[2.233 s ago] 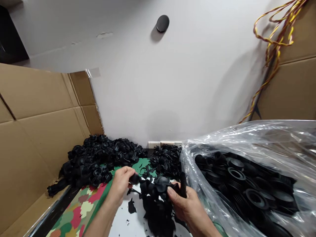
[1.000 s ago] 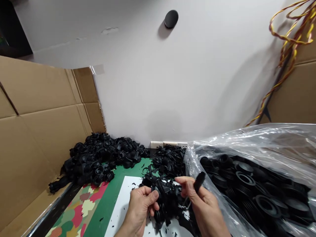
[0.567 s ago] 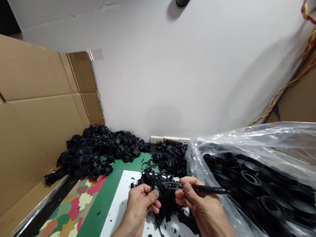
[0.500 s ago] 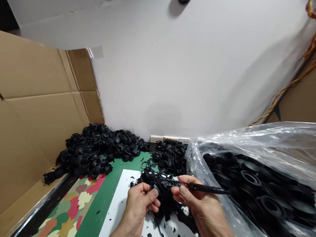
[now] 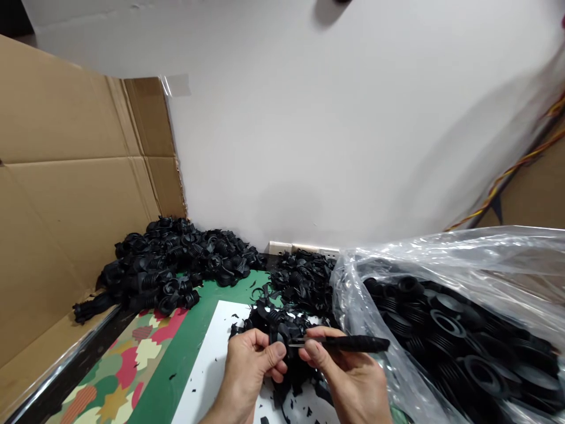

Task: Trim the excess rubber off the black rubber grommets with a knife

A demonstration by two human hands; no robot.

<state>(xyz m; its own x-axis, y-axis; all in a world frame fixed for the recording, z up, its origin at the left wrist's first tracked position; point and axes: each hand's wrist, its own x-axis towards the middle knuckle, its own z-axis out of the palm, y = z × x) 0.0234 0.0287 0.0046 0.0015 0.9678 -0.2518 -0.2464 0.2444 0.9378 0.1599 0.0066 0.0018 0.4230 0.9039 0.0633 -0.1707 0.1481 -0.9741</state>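
Note:
My left hand is closed, thumb and forefinger pinching a small black rubber part above the white sheet. Most of that part is hidden by the fingers and blends into the dark scraps behind. My right hand grips a slim tool with a black handle and a thin metal tip; its exact kind is unclear. The tip points left and reaches the rubber part, close to my left thumb. Black rubber scraps lie under and behind both hands on the white sheet.
Ribbed black rubber pieces form a heap at the left, beside a cardboard wall. A pile of black scraps lies near the power strip. At the right, a clear plastic bag holds large ribbed black parts.
My right hand has moved slightly left and down, bringing the tool's tip closer to my left thumb. The left hand stays nearly in place. The view has shifted slightly.

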